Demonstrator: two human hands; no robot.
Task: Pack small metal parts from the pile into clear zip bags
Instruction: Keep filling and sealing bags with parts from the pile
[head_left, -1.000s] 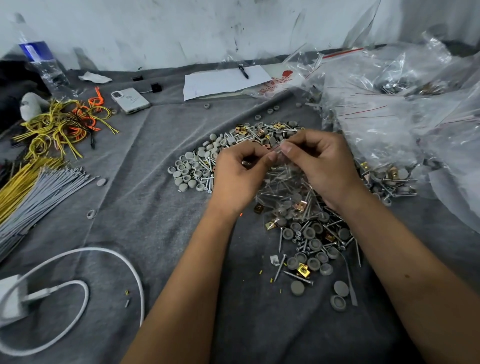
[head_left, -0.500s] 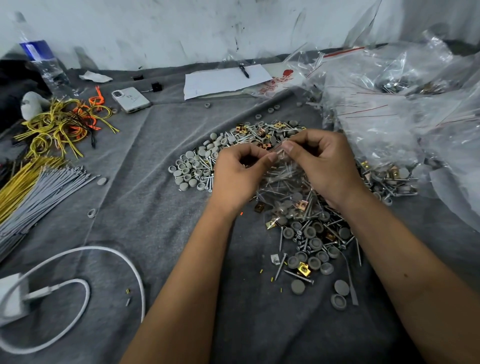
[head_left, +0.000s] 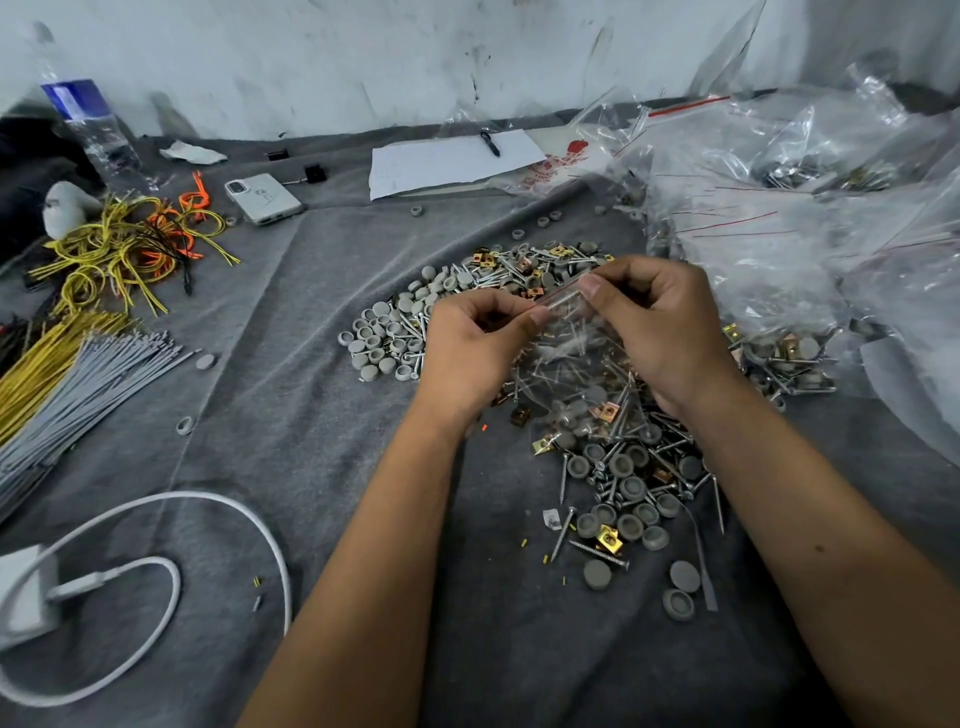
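A small clear zip bag with screws, grey caps and a gold clip inside hangs between my hands above the pile. My left hand pinches the left end of its red-lined top strip. My right hand pinches the right end of the same strip with thumb and forefinger. The pile of screws, grey caps and gold clips lies on the grey cloth below and spreads behind my hands.
A heap of clear zip bags, some filled, covers the right side. Yellow and grey cable ties and yellow wires lie at left. A white charger and cable lie at lower left; a phone, paper with pen and a bottle sit at the back.
My hands have drawn slightly apart along the bag's top strip, my right hand a little higher; the bag still hangs between them over the pile.
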